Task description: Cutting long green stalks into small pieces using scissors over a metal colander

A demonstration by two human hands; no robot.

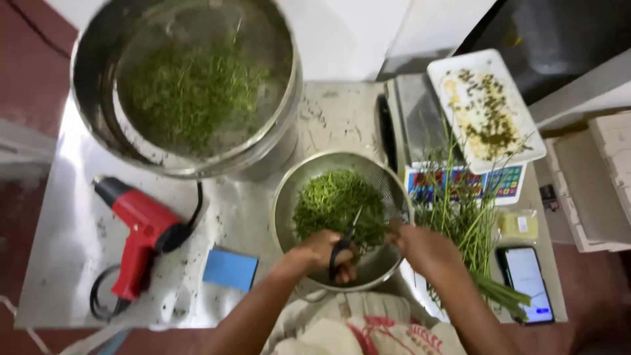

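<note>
Left hand [322,253] clamped on scissors [343,246] over near rim of bowl [284,197]; right hand [424,246] pinching green stems [378,227] beside blades.

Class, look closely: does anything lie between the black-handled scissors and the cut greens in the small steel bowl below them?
Nothing visible does: the black-handled scissors in the left hand point straight over the cut greens inside the small steel bowl.

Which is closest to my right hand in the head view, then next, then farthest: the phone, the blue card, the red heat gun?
From the right hand:
1. Phone, just right of it.
2. Blue card, left, past the strainer.
3. Red heat gun, far left.
</note>
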